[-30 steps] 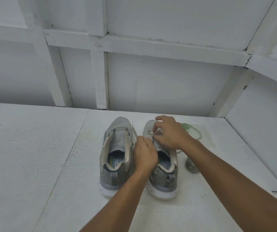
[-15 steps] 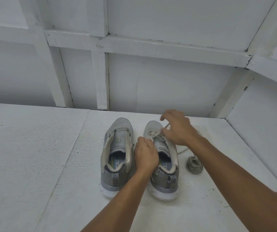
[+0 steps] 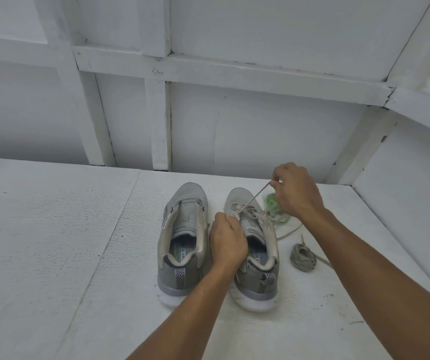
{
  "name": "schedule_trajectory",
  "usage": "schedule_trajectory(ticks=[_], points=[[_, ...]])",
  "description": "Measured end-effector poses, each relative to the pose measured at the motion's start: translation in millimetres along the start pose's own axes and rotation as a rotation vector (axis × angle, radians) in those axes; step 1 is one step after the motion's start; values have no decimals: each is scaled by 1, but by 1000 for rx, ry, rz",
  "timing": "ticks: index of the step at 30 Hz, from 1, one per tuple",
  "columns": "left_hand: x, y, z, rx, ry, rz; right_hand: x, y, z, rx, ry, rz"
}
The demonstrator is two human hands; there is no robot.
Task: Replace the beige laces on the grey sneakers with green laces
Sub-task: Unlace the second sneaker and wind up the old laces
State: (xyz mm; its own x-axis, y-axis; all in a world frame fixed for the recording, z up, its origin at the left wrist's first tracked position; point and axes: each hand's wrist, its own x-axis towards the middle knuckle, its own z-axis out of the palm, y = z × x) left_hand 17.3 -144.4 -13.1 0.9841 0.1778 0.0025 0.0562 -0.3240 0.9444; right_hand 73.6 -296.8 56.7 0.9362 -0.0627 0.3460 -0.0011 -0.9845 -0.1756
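grainy white surface (image 3: 53,242); right fingers (image 3: 277,178) pinch beige lace (image 3: 254,200), left fingers (image 3: 225,220) grip mesh sneaker (image 3: 237,197).

Left hand (image 3: 228,240) covers the inner eyelets of the right sneaker (image 3: 258,284). Right hand (image 3: 297,193) hides part of the green laces (image 3: 273,207). The beige lace (image 3: 255,197) end is buried in its grip. Insole print (image 3: 256,256) is partly covered and unreadable. Forearms (image 3: 188,307) are cut by the frame edge.

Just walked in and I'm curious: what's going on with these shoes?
A person is unlacing the right grey sneaker. The right-hand grip pinches its beige lace, taut up from the eyelets, while the left-hand grip holds the sneaker near its eyelets. The left sneaker shows no lace. A coiled beige lace and a heap of green laces lie right of the pair.
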Motion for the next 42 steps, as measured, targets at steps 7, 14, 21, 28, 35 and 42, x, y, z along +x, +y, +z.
schedule_trajectory(ticks=[7,14,21,28,35,42], points=[[1,-1,1,8,-3,-2,6,11,-3,124,45,75],[2,-3,2,-9,-11,-2,6,12,-6,202,157,110],[5,-4,2,23,-15,5,-1,12,0,176,56,179],[19,19,-8,16,-144,-61,-22,8,2,201,-258,249],[48,51,-12,201,-314,76,-48,-15,-5,328,-405,251],[65,50,-4,593,-514,260,-68,-11,11,546,-330,340]])
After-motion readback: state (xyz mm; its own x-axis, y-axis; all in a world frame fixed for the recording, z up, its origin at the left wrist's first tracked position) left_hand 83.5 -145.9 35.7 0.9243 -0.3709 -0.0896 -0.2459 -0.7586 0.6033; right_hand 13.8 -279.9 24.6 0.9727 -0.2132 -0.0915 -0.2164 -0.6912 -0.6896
